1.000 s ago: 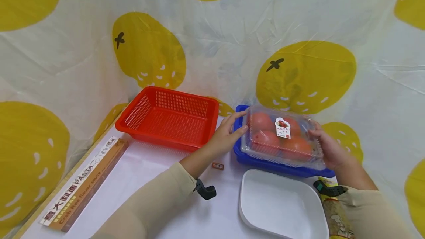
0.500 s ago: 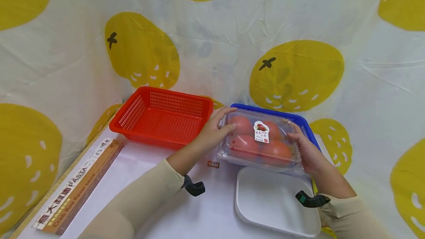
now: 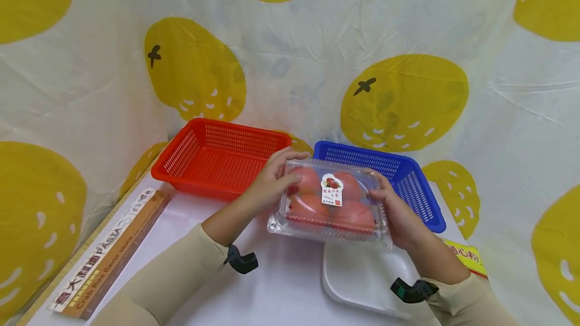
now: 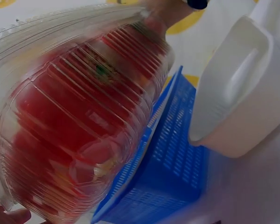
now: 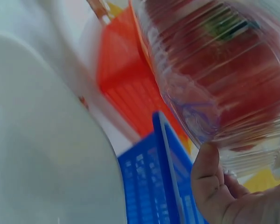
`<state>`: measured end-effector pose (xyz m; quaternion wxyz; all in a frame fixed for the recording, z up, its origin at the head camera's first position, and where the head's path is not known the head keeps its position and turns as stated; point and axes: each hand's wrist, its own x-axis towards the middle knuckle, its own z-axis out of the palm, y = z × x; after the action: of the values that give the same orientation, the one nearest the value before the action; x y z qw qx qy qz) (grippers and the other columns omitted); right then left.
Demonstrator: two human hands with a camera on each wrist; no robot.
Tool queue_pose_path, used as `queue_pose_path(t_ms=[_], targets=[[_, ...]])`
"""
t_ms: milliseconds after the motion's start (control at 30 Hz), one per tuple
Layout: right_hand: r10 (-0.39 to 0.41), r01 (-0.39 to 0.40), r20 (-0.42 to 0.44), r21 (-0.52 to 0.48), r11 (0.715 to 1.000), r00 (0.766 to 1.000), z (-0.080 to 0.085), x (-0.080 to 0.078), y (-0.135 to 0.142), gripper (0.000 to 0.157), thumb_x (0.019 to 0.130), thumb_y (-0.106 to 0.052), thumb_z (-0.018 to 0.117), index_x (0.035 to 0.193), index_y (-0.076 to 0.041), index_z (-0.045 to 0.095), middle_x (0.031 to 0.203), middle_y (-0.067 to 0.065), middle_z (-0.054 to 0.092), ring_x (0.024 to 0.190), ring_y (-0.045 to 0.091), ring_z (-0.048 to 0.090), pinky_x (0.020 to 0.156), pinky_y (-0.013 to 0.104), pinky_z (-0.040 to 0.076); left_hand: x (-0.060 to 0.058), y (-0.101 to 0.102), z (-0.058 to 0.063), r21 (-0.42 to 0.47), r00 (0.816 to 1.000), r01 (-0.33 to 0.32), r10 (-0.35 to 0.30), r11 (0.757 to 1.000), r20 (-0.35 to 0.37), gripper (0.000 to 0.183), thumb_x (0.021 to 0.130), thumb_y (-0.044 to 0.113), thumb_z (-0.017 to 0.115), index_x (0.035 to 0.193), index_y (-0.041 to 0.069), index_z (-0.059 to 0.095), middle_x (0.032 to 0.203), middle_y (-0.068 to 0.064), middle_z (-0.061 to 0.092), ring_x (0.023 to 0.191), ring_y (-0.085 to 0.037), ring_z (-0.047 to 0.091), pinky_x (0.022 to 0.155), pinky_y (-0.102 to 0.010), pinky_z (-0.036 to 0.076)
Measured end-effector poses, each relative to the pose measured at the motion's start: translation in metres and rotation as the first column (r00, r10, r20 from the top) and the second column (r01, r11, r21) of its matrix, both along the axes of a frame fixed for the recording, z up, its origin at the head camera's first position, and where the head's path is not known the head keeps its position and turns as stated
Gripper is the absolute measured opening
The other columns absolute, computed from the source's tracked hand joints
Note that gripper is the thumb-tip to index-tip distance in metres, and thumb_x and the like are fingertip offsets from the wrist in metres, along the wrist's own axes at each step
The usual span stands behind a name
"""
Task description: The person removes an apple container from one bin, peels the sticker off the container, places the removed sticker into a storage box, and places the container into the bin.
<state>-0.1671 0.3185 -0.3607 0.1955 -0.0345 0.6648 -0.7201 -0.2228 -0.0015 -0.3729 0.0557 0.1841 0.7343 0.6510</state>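
1. The left hand (image 3: 271, 180) grips the left end of the fruit box (image 3: 312, 210).
2. The right hand (image 3: 400, 218) grips its right end, so it is between both hands.
3. Behind the left hand: red basket (image 3: 226, 162).
4. Behind the right: blue basket (image 3: 419, 197).

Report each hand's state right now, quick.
Left hand: holding the clear box of red fruit by its left end.
Right hand: holding the same box by its right end.

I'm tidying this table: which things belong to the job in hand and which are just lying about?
Job in hand:
tomato pack
left hand and right hand, gripping it
likely blue basket and red basket, being nearby

Seemingly just lying about:
white tray
pasta box
yellow packet
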Motion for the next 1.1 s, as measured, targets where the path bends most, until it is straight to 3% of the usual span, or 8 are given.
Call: queue_pose_path(t_ms=[433,667,900,1100], targets=[[0.022,-0.022,-0.007,-0.013,1.0,1.0,-0.01,0.019,-0.064,0.057,0.108,-0.02,0.039,0.16,-0.033,0.019,0.157,0.016,0.03,0.117,0.026,0.067,0.088,0.042,0.064,0.037,-0.065,-0.005,-0.046,0.998,-0.057,0.058,0.997,0.003,0.044,0.099,0.015,0.069,0.143,0.021,0.063,0.173,-0.002,0.025,0.162,-0.034,0.019,0.118,-0.062,0.039],[0.006,-0.005,0.023,-0.039,0.999,1.0,-0.024,0.027,-0.099,0.061,0.106,-0.016,0.042,0.162,-0.029,0.021,0.153,0.019,0.037,0.116,0.028,0.065,0.088,0.043,0.063,0.058,-0.101,-0.008,-0.112,0.997,-0.071,0.07,0.991,-0.007,0.045,0.101,0.016,0.07,0.145,0.021,0.061,0.173,-0.005,0.025,0.162,-0.038,0.016,0.12,-0.064,0.033],[0.005,-0.005,0.027,-0.025,1.0,1.0,-0.04,0.029,-0.126,0.064,0.105,-0.016,0.046,0.163,-0.028,0.023,0.156,0.017,0.035,0.126,0.031,0.055,0.095,0.042,0.057,0.071,-0.133,-0.014,-0.155,0.994,-0.101,0.093,0.983,-0.061,0.046,0.1,0.011,0.069,0.145,0.019,0.06,0.173,-0.009,0.025,0.156,-0.044,0.023,0.108,-0.07,0.046],[0.001,-0.001,0.022,-0.004,1.0,1.0,-0.051,0.033,-0.151,0.064,0.105,-0.02,0.054,0.162,-0.027,0.028,0.151,0.018,0.044,0.12,0.03,0.062,0.092,0.042,0.059,0.078,-0.155,-0.025,-0.157,0.99,-0.133,0.122,0.979,-0.076,0.045,0.101,0.01,0.067,0.145,0.016,0.06,0.172,-0.007,0.029,0.157,-0.043,0.025,0.113,-0.073,0.038]])
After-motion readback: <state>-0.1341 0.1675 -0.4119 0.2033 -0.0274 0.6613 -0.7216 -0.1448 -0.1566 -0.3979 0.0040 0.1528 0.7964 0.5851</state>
